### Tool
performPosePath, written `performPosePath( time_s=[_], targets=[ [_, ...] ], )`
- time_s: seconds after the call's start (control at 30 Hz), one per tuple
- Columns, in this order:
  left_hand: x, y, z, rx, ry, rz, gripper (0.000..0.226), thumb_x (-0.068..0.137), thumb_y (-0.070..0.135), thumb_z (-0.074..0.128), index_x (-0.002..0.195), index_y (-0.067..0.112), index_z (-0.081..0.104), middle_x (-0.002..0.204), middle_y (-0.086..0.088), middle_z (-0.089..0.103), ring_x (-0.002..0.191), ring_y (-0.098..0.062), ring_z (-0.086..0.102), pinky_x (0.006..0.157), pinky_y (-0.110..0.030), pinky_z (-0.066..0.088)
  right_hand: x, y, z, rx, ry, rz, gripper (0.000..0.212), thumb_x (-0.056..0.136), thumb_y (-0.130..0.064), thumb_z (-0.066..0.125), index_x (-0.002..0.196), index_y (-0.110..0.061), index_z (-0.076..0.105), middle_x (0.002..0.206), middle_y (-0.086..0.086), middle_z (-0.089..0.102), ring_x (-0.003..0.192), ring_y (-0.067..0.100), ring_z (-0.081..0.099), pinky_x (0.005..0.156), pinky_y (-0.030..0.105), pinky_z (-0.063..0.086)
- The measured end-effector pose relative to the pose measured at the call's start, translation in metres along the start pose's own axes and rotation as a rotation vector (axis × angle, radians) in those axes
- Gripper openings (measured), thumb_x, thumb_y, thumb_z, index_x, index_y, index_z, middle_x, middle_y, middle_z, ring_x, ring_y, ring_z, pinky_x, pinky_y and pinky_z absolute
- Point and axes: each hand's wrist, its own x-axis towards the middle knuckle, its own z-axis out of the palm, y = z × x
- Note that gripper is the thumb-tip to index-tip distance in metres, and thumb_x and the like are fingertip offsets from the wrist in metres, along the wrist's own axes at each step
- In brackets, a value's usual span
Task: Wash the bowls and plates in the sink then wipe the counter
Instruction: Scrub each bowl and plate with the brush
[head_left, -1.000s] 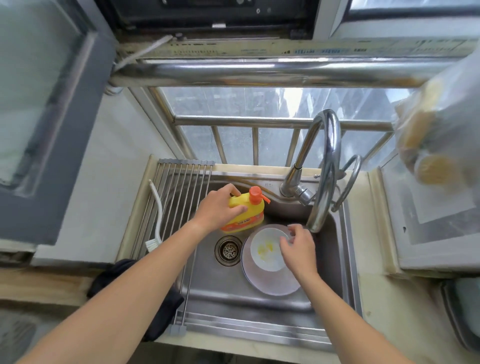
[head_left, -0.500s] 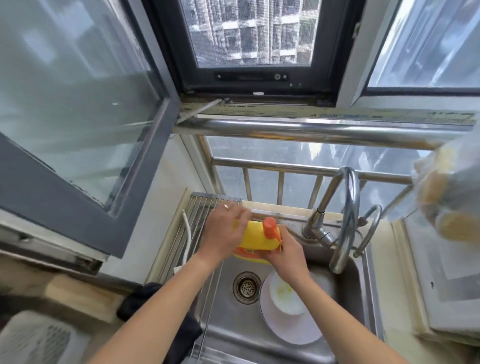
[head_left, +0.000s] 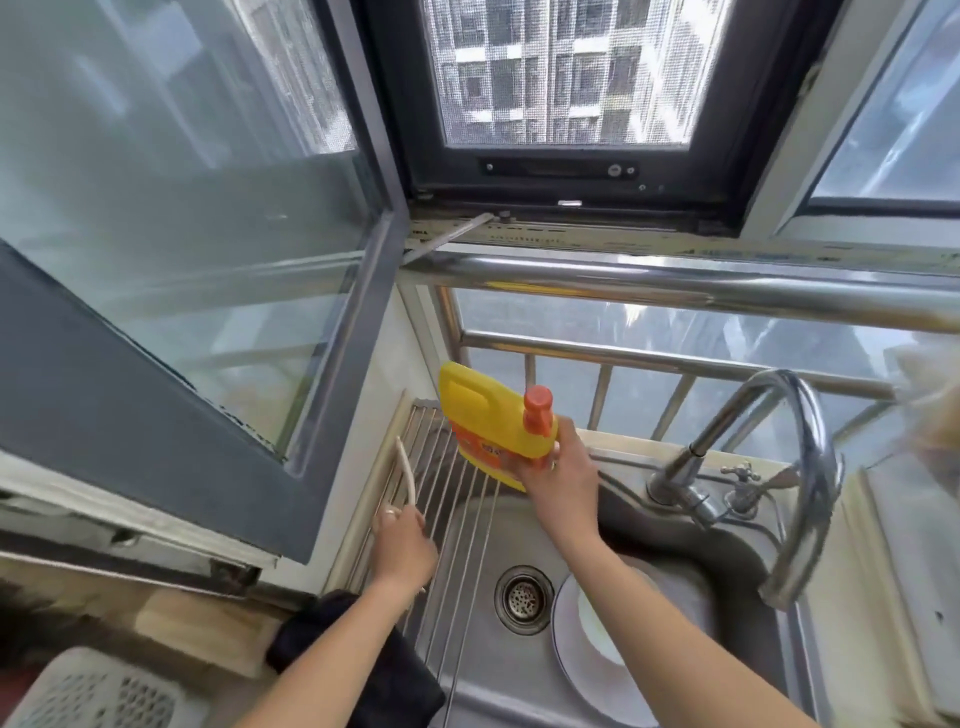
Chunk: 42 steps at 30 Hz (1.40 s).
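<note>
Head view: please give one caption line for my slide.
Right hand holds detergent bottle; left hand grips brush beside sink.

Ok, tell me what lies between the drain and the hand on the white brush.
In the head view, only the drying rack's metal rods and bare sink floor lie between the drain and the left hand gripping the brush handle.
</note>
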Motion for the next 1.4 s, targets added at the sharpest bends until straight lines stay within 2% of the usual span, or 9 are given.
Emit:
performPosePath(
  time_s=[0.23,0.43,0.67,0.77,0.9,1.0,1.13,1.3,1.4],
  targets=[
    [0.015,-0.018,0.001,0.03,-0.072,0.064,0.033,0.091,-0.005,0.058,0.118,0.016,0.059,0.124,-0.005,0.046,0.091,-0.015,0.055,0.084,-0.024,0.05,0.02,-0.001,0.057,0.01,-0.086,0.031,0.041,0.077,-0.043,0.082,0.107,-0.038,0.055,0.093,-0.014,0.064,0.086,0.009,0.062,0.067,0.031,0.051],
    [0.026,-0.016,-0.005,0.001,-0.106,0.106,0.04,0.085,-0.016,0.048,0.103,0.017,0.061,0.123,-0.005,0.045,0.102,-0.02,0.055,0.093,-0.029,0.049,0.05,0.003,0.083,-0.05,-0.194,0.045,0.049,0.084,-0.036,0.076,0.123,-0.028,0.048,0.106,0.0,0.061,0.096,0.02,0.059,0.072,0.034,0.05],
    [0.022,-0.003,-0.014,-0.23,-0.154,0.11,0.015,0.081,0.008,0.063,0.078,0.021,0.056,0.091,0.003,0.059,0.089,-0.017,0.058,0.073,-0.03,0.045,0.013,0.024,0.066,-0.339,-0.169,-0.029,0.028,0.093,-0.006,0.054,0.121,-0.01,0.05,0.114,0.007,0.052,0.099,0.025,0.054,0.075,0.03,0.041],
    [0.004,0.013,-0.027,-0.434,-0.333,0.076,0.016,0.083,0.004,0.057,0.076,0.016,0.05,0.077,0.003,0.053,0.073,-0.016,0.05,0.064,-0.029,0.038,-0.011,0.044,0.053,-0.468,-0.23,-0.149,0.036,0.086,0.0,0.052,0.119,-0.013,0.052,0.111,0.006,0.05,0.096,0.028,0.056,0.07,0.038,0.048],
    [-0.021,0.028,-0.041,-0.5,-0.762,0.118,0.02,0.078,-0.001,0.052,0.073,0.019,0.049,0.072,0.001,0.048,0.064,-0.016,0.044,0.058,-0.029,0.035,-0.035,0.069,0.035,-0.63,-0.555,-0.432,0.065,0.085,-0.008,0.06,0.144,-0.031,0.047,0.141,0.01,0.045,0.125,0.03,0.047,0.096,0.042,0.051],
    [-0.035,0.041,-0.031,-0.592,-0.982,0.088,0.02,0.068,-0.001,0.053,0.074,0.018,0.05,0.081,-0.008,0.053,0.071,-0.021,0.048,0.064,-0.031,0.039,-0.048,0.086,0.015,-0.669,-0.559,-0.518,0.035,0.087,-0.024,0.058,0.122,-0.024,0.062,0.145,0.017,0.049,0.129,0.04,0.048,0.093,0.051,0.053],
    [-0.044,0.066,-0.004,-0.762,-1.131,-0.048,0.013,0.08,0.013,0.064,0.092,0.009,0.066,0.098,-0.015,0.066,0.08,-0.023,0.061,0.071,-0.031,0.049,-0.056,0.118,-0.03,-0.682,-0.477,-0.572,0.01,0.08,-0.016,0.071,0.086,-0.013,0.064,0.106,0.009,0.069,0.098,0.034,0.065,0.075,0.041,0.054],
    [-0.041,0.089,0.037,-0.715,-0.816,-0.256,0.049,0.108,0.042,0.036,0.118,0.004,0.066,0.116,-0.014,0.069,0.107,-0.029,0.068,0.076,-0.036,0.047,-0.077,0.16,-0.114,-0.887,-0.545,-0.211,0.019,0.101,-0.031,0.045,0.092,-0.017,0.053,0.09,0.005,0.062,0.088,0.034,0.06,0.068,0.042,0.044],
    [-0.039,0.093,0.079,-0.616,-0.664,-0.359,0.03,0.106,0.022,0.038,0.095,0.009,0.063,0.089,-0.009,0.061,0.077,-0.021,0.059,0.066,-0.029,0.043,-0.095,0.178,-0.149,-0.938,-0.548,0.053,0.025,0.105,-0.039,0.044,0.101,-0.017,0.056,0.097,0.006,0.065,0.09,0.032,0.062,0.067,0.039,0.045]
  ],
)
